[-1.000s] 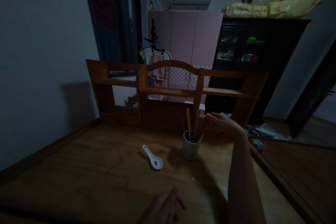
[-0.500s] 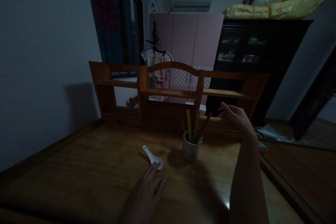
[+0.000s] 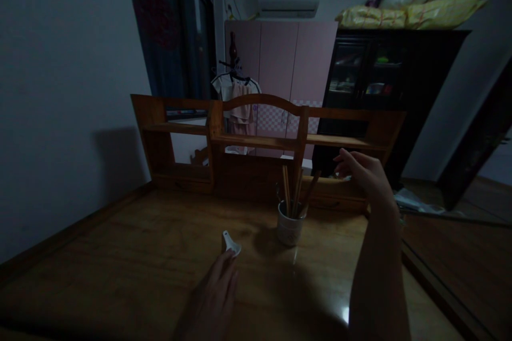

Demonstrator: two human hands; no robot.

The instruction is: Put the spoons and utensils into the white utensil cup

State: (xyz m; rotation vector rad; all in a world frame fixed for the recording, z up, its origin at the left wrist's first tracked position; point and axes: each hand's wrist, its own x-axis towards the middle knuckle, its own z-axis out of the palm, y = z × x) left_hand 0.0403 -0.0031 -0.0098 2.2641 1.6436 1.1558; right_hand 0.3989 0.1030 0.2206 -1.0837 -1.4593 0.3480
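Observation:
At the front of the table, my left hand [image 3: 212,290] has its fingertips closed on the bowl end of a white soup spoon [image 3: 231,245]. The spoon is tilted, its handle pointing away from me, and the fingers partly cover it. My right hand [image 3: 364,170] hovers at the right, in front of the shelf, with loosely bent fingers and nothing visible in them. Left of that hand stands a pale cup [image 3: 289,229] holding several wooden chopsticks [image 3: 286,186] and other thin utensils.
Along the back of the wooden tabletop [image 3: 132,245] runs a low wooden shelf [image 3: 256,142] with compartments. A wall [image 3: 68,117] borders the left side. Beyond are a pink wardrobe [image 3: 276,58], hanging clothes [image 3: 242,98] and a dark cabinet [image 3: 388,69].
The spoon has gone from lying flat to tilted, with my left fingers now closed on its bowl end. My right hand stays raised in nearly the same place. The view has shifted slightly.

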